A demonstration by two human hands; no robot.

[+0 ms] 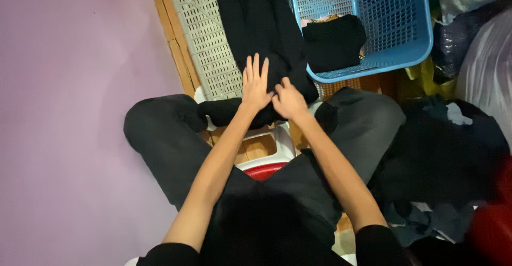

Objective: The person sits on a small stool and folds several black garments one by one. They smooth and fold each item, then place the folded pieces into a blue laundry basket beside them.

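Note:
A long black garment [261,26] lies stretched over a grey perforated plastic lid [205,42] in front of me. My left hand [255,83] rests flat on the garment with its fingers spread. Just to its right, my right hand [288,99] has its fingers curled onto the cloth near the garment's lower edge; whether it pinches the cloth I cannot tell. My knees in dark trousers frame the garment's near end on both sides.
A blue plastic basket [397,26] at upper right holds a folded black cloth [333,42]. A pile of dark clothes [442,154] lies at right, with bags [480,42] beyond it. A purple wall [69,111] fills the left. A white and red stool [266,159] is under me.

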